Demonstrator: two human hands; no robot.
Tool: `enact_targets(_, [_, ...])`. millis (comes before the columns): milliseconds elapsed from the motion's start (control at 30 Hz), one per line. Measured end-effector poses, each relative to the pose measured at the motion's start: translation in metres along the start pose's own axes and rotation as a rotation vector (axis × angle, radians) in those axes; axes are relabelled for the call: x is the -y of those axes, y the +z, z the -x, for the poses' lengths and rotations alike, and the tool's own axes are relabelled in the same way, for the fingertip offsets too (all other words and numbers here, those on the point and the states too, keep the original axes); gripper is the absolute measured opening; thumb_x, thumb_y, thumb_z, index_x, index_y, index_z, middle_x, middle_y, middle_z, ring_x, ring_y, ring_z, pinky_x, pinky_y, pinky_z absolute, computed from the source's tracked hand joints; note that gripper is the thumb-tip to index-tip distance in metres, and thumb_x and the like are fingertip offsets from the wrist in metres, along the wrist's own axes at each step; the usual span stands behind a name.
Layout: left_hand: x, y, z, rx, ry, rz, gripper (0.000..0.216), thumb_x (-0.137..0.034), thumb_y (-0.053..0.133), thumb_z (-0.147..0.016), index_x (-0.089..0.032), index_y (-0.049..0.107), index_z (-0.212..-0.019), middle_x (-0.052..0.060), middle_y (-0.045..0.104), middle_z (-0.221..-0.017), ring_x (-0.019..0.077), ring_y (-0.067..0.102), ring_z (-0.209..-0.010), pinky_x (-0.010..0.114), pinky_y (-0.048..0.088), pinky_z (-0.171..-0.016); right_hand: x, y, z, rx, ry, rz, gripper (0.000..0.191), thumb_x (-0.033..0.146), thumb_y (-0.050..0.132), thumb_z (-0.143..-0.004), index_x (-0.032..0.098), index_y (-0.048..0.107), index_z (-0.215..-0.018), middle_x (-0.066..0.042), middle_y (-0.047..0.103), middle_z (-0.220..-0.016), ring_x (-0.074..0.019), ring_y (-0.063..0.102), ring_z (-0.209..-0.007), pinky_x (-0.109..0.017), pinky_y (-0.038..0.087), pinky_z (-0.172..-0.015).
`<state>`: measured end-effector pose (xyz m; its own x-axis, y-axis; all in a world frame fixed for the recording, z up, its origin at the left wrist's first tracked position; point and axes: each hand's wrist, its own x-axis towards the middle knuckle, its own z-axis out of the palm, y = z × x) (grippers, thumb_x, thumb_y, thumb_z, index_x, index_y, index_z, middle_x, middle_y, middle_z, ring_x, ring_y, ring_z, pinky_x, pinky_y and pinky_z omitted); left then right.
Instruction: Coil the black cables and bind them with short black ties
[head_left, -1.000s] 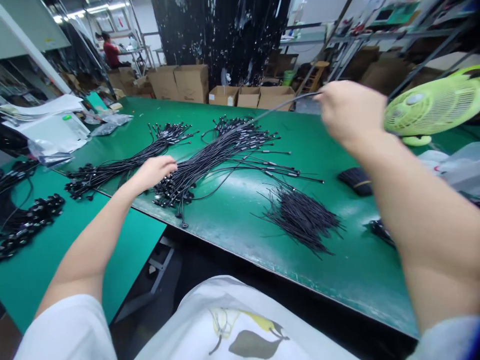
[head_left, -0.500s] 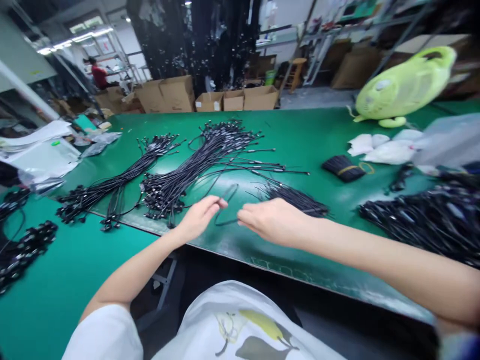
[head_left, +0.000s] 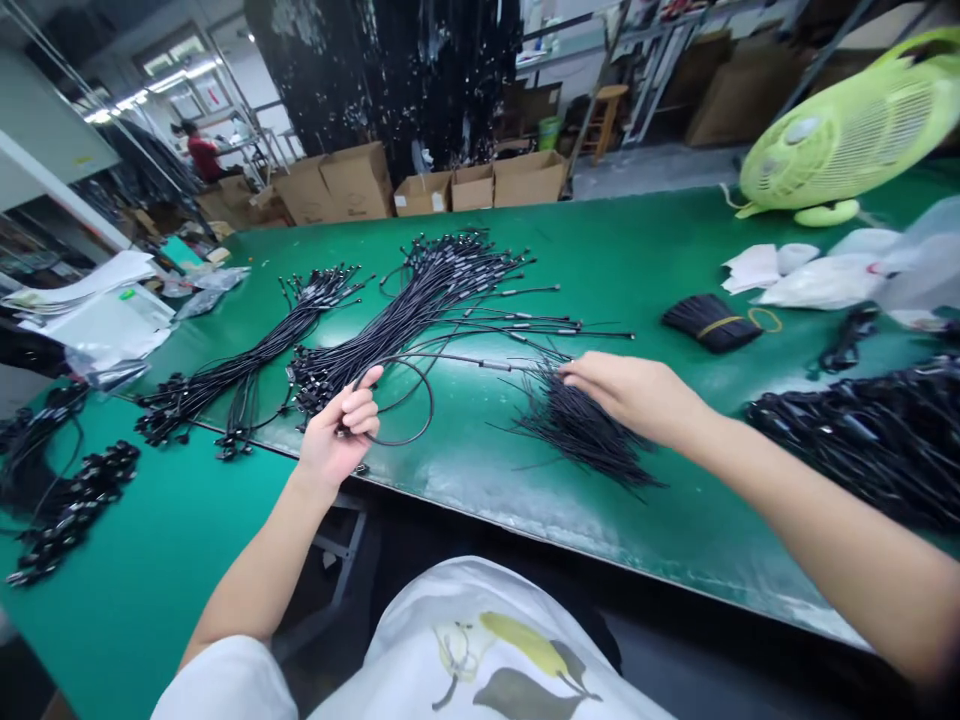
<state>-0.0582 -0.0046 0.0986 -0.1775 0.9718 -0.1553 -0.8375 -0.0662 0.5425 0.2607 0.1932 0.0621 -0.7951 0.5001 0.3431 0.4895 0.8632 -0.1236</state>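
Note:
A black cable (head_left: 429, 395) curls out of my left hand (head_left: 341, 435), whose fingers are folded round it near the table's front edge. From there it bends in a loop and runs right, past a grey sleeve (head_left: 495, 366), toward my right fingertips. My right hand (head_left: 630, 392) is closed in a pinch at the upper edge of a loose pile of thin black ties (head_left: 585, 430). Whether the fingertips hold a tie or the cable's end is hidden. Behind my left hand lies a large bundle of black cables (head_left: 405, 315) with small connectors.
A second cable bundle (head_left: 262, 345) lies to the left. On the right are a banded black bundle (head_left: 712, 322), white packets (head_left: 810, 275), a green fan (head_left: 847, 130) and a dark cable heap (head_left: 855, 440). Papers (head_left: 90, 295) sit far left; cardboard boxes (head_left: 480, 188) stand behind the table.
My hands have moved apart: the left went left and slightly down with the cable, the right went right to the pile of ties. The small loop between them has opened out.

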Motion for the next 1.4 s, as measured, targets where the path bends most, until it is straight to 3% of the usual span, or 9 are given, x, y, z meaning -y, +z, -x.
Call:
enact_targets(167, [-0.006, -0.001, -0.004, -0.038, 0.033, 0.083, 0.031, -0.012, 0.035, -0.1, -0.005, 0.055, -0.123, -0.006, 0.045, -0.055, 0.0022, 0.045, -0.042, 0.011, 0.035, -0.041, 0.011, 0.006, 0.012, -0.021, -0.03, 0.196, 0.036, 0.03, 0.032, -0.1, 0.018, 0.066, -0.103, -0.006, 0.07, -0.09, -0.0162, 0.061, -0.067, -0.027, 0.036, -0.058])
enact_targets(333, [0.023, -0.004, -0.019, -0.117, 0.097, -0.327, 0.019, -0.024, 0.057, -0.093, -0.009, 0.065, -0.098, -0.003, 0.054, -0.059, 0.004, 0.053, -0.048, 0.013, 0.04, -0.047, 0.057, 0.0, 0.015, 0.125, -0.139, 0.174, 0.031, 0.028, 0.044, -0.096, 0.017, 0.064, -0.076, -0.005, 0.066, -0.068, -0.0144, 0.055, -0.055, -0.027, 0.027, -0.054])
enact_targets(467, [0.068, 0.004, -0.016, 0.153, 0.146, -0.95, 0.028, -0.041, 0.062, -0.088, -0.015, 0.068, -0.093, 0.008, 0.07, -0.092, 0.0174, 0.066, -0.085, 0.026, 0.05, -0.076, 0.115, -0.008, 0.006, 0.387, -0.395, -0.159, 0.025, 0.03, 0.054, -0.091, 0.018, 0.06, -0.07, -0.001, 0.062, -0.061, -0.0112, 0.05, -0.05, -0.025, 0.023, -0.052])
enact_targets(567, [0.086, 0.008, -0.006, 0.377, 0.062, -1.142, 0.027, -0.041, 0.056, -0.091, -0.017, 0.068, -0.094, 0.005, 0.069, -0.084, 0.0164, 0.062, -0.081, 0.028, 0.046, -0.08, 0.123, -0.01, -0.007, 0.234, -0.235, -0.354, 0.027, 0.03, 0.053, -0.091, 0.018, 0.059, -0.068, -0.001, 0.062, -0.064, -0.0111, 0.05, -0.054, -0.024, 0.027, -0.054])
enact_targets(700, [0.09, 0.008, -0.003, 0.29, 0.06, -0.787, 0.028, -0.043, 0.054, -0.092, -0.017, 0.061, -0.086, -0.007, 0.045, -0.049, 0.0091, 0.043, -0.048, 0.027, 0.044, -0.067, 0.109, 0.012, -0.017, -0.21, 0.153, -0.62, 0.026, 0.044, 0.064, -0.084, 0.019, 0.061, -0.086, -0.003, 0.062, -0.078, -0.0158, 0.055, -0.071, -0.027, 0.041, -0.066])
enact_targets(767, [0.095, 0.008, -0.008, 0.192, 0.096, -0.562, 0.027, -0.042, 0.057, -0.091, -0.017, 0.059, -0.083, -0.009, 0.039, -0.049, 0.0067, 0.037, -0.044, 0.026, 0.045, -0.067, 0.11, 0.032, -0.018, -0.253, 0.287, -0.846, 0.032, 0.049, 0.062, -0.084, 0.019, 0.059, -0.093, -0.003, 0.061, -0.08, -0.0164, 0.056, -0.074, -0.029, 0.044, -0.07])
enact_targets(933, [0.118, 0.005, -0.017, 0.04, -0.069, -0.385, 0.048, -0.057, 0.055, -0.086, -0.015, 0.057, -0.065, 0.005, 0.063, -0.081, 0.0161, 0.062, -0.08, 0.031, 0.049, -0.081, 0.134, 0.068, -0.019, -0.369, 0.6, -1.329, 0.036, 0.052, 0.047, -0.092, 0.02, 0.053, -0.077, 0.004, 0.045, -0.061, -0.0089, 0.04, -0.052, -0.023, 0.035, -0.052])
enact_targets(1167, [0.111, 0.002, -0.018, -0.093, 0.026, -0.124, 0.047, -0.052, 0.055, -0.089, -0.017, 0.046, -0.058, -0.003, 0.047, -0.063, 0.0097, 0.054, -0.061, 0.027, 0.052, -0.074, 0.142, 0.065, -0.018, -0.252, 0.649, -1.757, 0.033, 0.049, 0.07, -0.077, 0.018, 0.057, -0.077, 0.002, 0.051, -0.074, -0.0093, 0.044, -0.065, -0.023, 0.04, -0.063])
enact_targets(1400, [0.128, 0.004, -0.013, -0.106, -0.049, -0.123, 0.041, -0.049, 0.055, -0.09, -0.014, 0.058, -0.068, 0.005, 0.062, -0.089, 0.0165, 0.063, -0.091, 0.031, 0.051, -0.085, 0.162, 0.071, -0.019, -0.619, 0.819, -1.978, 0.032, 0.046, 0.069, -0.081, 0.019, 0.053, -0.078, 0.006, 0.032, -0.067, -0.0061, 0.029, -0.056, -0.018, 0.033, -0.054])
